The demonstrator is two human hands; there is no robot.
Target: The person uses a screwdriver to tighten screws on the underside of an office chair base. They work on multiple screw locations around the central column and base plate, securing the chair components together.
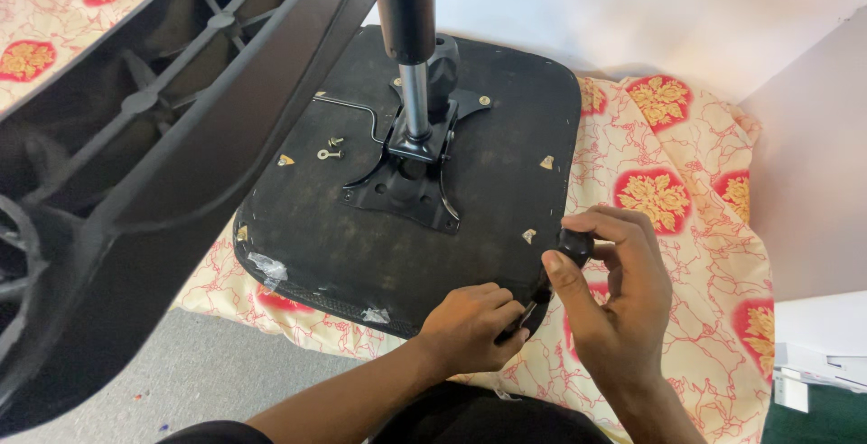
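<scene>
While gripped: black knob (574,245), right hand (623,304).

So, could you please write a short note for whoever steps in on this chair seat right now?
Left hand: closed on the near edge of the upturned black seat, steadying it.
Right hand: fingers pinched round a black knob at the seat's near right corner.
Metal mechanism plate sits mid-seat with the gas cylinder standing in it.
Loose screws and a washer lie on the seat, not fitted.
Star base looms at the left.
Seat lies on a patterned sheet.
</scene>
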